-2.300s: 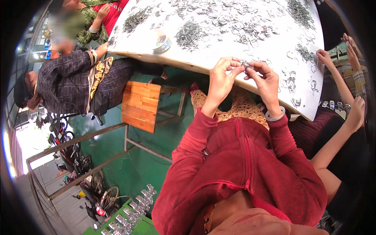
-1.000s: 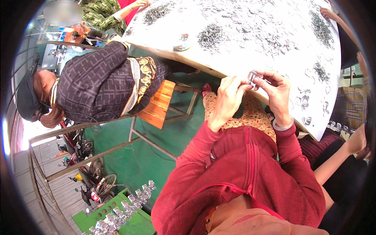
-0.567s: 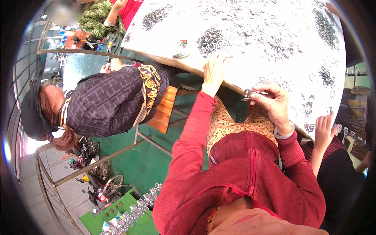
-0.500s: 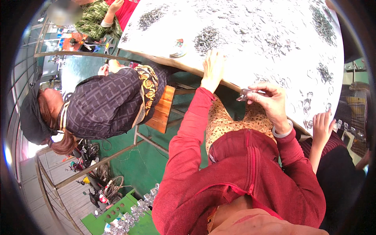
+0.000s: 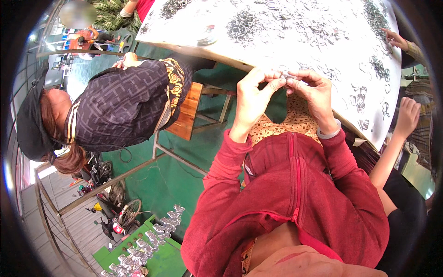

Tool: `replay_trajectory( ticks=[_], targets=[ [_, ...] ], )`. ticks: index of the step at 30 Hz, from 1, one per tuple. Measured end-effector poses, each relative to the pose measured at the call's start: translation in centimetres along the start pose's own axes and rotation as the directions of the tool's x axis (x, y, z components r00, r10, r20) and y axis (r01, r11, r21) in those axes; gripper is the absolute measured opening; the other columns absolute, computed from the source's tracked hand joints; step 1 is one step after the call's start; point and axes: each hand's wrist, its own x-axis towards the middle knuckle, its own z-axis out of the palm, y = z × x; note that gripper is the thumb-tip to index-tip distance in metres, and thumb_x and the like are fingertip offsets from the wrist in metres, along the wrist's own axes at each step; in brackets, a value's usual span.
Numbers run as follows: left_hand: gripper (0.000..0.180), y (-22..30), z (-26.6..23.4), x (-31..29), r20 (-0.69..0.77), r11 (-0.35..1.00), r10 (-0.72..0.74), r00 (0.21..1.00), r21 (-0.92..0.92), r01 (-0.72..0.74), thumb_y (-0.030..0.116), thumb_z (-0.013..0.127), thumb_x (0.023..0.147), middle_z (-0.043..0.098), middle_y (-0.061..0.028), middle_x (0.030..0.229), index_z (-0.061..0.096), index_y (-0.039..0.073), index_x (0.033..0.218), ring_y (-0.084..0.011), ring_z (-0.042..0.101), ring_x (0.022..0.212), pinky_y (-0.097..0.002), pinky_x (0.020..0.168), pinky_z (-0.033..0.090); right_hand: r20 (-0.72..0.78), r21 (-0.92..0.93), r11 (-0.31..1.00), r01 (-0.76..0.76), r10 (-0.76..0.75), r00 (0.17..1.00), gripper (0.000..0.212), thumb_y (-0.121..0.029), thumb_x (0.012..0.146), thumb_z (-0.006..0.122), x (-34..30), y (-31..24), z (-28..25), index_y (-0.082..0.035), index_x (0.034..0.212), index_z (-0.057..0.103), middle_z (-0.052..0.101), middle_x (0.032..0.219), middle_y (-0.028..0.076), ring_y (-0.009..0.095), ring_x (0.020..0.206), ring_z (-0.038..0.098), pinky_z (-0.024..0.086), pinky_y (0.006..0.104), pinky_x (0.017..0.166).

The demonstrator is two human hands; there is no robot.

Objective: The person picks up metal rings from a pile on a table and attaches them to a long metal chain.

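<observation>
Just in front of the table edge, my left hand (image 5: pixel 256 92) and my right hand (image 5: pixel 314 92) meet with fingertips closed. Between them is a small shiny metal piece (image 5: pixel 285 75), mostly covered by the fingers, so its exact kind does not show. The right thumb and fingers pinch it from one side, the left from the other. On the white tabletop (image 5: pixel 277 55) beyond lie a heap of small dark curved pieces (image 5: pixel 242 26) and many more scattered to its right. A round, clear-rimmed object, perhaps a tape roll (image 5: pixel 207 38), rests near the left edge.
A co-worker in a dark patterned jacket (image 5: pixel 124 106) sits at my left on a wooden stool (image 5: pixel 187 113). Another person's hand (image 5: pixel 408 115) is raised at my right; a further hand (image 5: pixel 395 39) reaches over a far-right heap. Shiny metal parts (image 5: pixel 147 244) line a green surface behind.
My left hand has left the table edge and joined the right at the metal piece. The neighbour's hand at right has lifted off the table; another hand has appeared at the far-right heap.
</observation>
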Motion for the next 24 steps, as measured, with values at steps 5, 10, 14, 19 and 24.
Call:
replay_trajectory(
  ticks=[5,10,14,19,24],
  targets=[
    [0.009,0.3,0.7,-0.3,-0.041,0.908,0.204,0.978,0.382,-0.173,-0.001,0.067,0.079,0.062,-0.009,0.094,0.063,-0.003,0.087,-0.0156,0.059,0.092,-0.0288,0.082,0.046,0.029,-0.055,0.998,-0.004,0.006,1.0,0.018,-0.003,0.083,0.067,-0.5,-0.6,0.8,0.0,0.101,0.066,0.067,0.091,0.006,0.012,0.078,0.063,0.054,0.0246,0.069],
    [0.009,-1.1,0.1,-0.6,-0.05,0.999,-0.035,0.998,0.007,0.036,-0.001,0.057,0.089,0.064,-0.0097,0.093,0.057,-0.003,0.098,-0.0148,0.062,0.085,-0.0276,0.081,0.05,0.05,-0.123,0.992,-0.003,0.009,0.999,0.02,-0.013,0.085,0.067,0.5,-2.3,0.2,0.0,0.101,0.067,0.066,0.094,0.007,0.011,0.077,0.062,0.052,0.0238,0.067],
    [0.007,-0.3,-0.3,-0.7,-0.082,0.998,-0.001,0.997,-0.055,-0.003,-0.002,0.057,0.089,0.066,-0.0116,0.092,0.057,-0.003,0.096,-0.0167,0.064,0.084,-0.0299,0.081,0.052,-0.206,-0.646,0.721,-0.251,0.152,0.967,0.027,-0.02,0.085,0.066,5.9,-5.0,-5.4,-0.002,0.104,0.066,0.064,0.098,0.013,0.015,0.078,0.063,0.049,0.0269,0.066],
    [0.009,0.1,-0.1,-0.9,-0.104,0.999,-0.009,0.995,-0.053,0.004,0.003,0.057,0.091,0.065,-0.0118,0.092,0.057,-0.004,0.097,-0.0177,0.065,0.085,-0.0293,0.076,0.054,0.108,-0.983,0.104,0.149,-0.327,0.939,0.033,-0.008,0.079,0.06,11.5,1.6,-13.6,-0.003,0.112,0.059,0.058,0.097,0.018,0.033,0.086,0.059,0.047,0.0395,0.077],
    [0.007,-0.4,-0.5,-1.6,-0.165,0.998,-0.014,0.986,-0.056,0.005,-0.002,0.057,0.089,0.064,-0.0118,0.094,0.059,-0.004,0.095,-0.0165,0.064,0.086,-0.0278,0.075,0.054,0.018,-0.914,0.34,0.221,-0.51,0.86,0.027,-0.002,0.082,0.056,12.0,3.2,-14.4,-0.002,0.109,0.062,0.062,0.091,0.017,0.028,0.079,0.063,0.05,0.0373,0.071]
  ],
)
